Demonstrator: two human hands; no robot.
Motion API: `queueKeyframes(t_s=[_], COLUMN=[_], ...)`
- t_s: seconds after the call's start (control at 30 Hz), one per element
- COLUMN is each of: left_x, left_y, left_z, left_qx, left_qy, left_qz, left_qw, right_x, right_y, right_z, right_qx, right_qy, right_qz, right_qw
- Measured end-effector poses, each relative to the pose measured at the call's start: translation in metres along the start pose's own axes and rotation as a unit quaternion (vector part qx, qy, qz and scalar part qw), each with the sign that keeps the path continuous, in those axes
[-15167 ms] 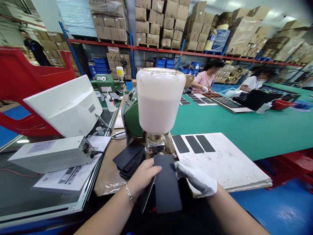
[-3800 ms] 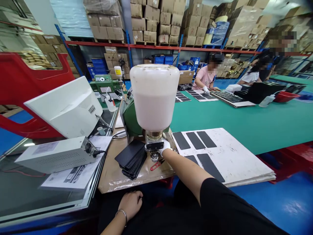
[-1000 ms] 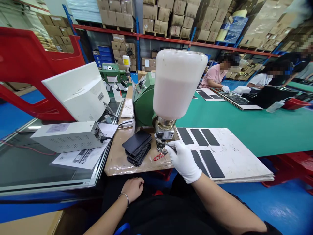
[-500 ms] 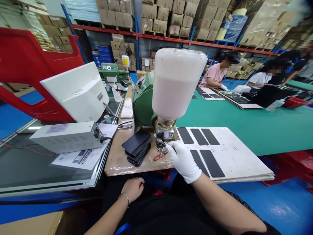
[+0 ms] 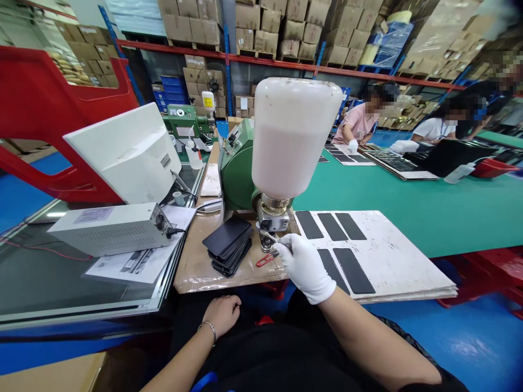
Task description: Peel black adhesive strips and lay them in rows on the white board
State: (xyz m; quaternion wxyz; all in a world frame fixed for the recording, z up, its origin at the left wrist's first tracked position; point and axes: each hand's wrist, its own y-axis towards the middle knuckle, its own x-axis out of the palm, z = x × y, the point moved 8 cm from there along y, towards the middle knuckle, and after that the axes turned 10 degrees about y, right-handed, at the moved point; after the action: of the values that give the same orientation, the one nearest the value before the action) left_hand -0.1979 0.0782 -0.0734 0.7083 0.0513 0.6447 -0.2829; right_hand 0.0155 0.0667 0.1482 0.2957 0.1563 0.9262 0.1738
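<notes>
The right hand (image 5: 304,269) wore a white glove and was down near the middle of the picture. Its fingers (image 5: 286,251) were pinched shut on a thin metal tool (image 5: 274,238), which might have been tweezers. The tip of the tool was right by the metal nozzle (image 5: 273,219) under a big white bottle (image 5: 296,130), but I could not tell if they touched. The bottle was half full of something milky white, and it stood on a green machine (image 5: 237,166).

The left hand (image 5: 220,318) was bare and lower down, with a thin silver bracelet (image 5: 207,331) on the wrist. It rested loosely near the person's dark shirt, a little curled, and it held nothing.

Just left of the nozzle, a stack of flat black pieces (image 5: 227,245) lay on a table covered in brown paper (image 5: 192,272). Small red snips (image 5: 267,259) lay between the stack and the gloved hand. To the right was a white board (image 5: 379,256) with five black strips (image 5: 354,271) on it.

On the left were a gray-white power box (image 5: 114,228) and the back of a white screen (image 5: 122,158). Two people sat at a long green table (image 5: 408,218) at the upper right. Brown boxes (image 5: 261,27) were piled on shelves along the top.
</notes>
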Motion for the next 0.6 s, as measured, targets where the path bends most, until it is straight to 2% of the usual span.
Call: queueKeyframes(t_s=[0.2, 0.33, 0.5, 0.6], left_x=[0.003, 0.004, 0.005, 0.005], left_y=[0.001, 0.002, 0.003, 0.003], left_z=[0.000, -0.001, -0.001, -0.001], left_qx=[0.008, 0.011, 0.011, 0.007], left_qy=[0.002, 0.002, 0.003, 0.005], left_qz=[0.005, 0.006, 0.008, 0.005], left_qw=[1.000, 1.000, 1.000, 1.000], right_x=[-0.002, -0.002, -0.003, -0.006], right_y=[0.000, 0.002, 0.004, 0.004], right_z=[0.004, 0.004, -0.004, -0.007], right_qx=[0.010, 0.022, -0.007, -0.028], right_qy=[-0.045, -0.069, -0.066, -0.074], right_qz=[0.008, -0.007, -0.048, -0.036], right_qw=[0.999, 0.997, 0.997, 0.996])
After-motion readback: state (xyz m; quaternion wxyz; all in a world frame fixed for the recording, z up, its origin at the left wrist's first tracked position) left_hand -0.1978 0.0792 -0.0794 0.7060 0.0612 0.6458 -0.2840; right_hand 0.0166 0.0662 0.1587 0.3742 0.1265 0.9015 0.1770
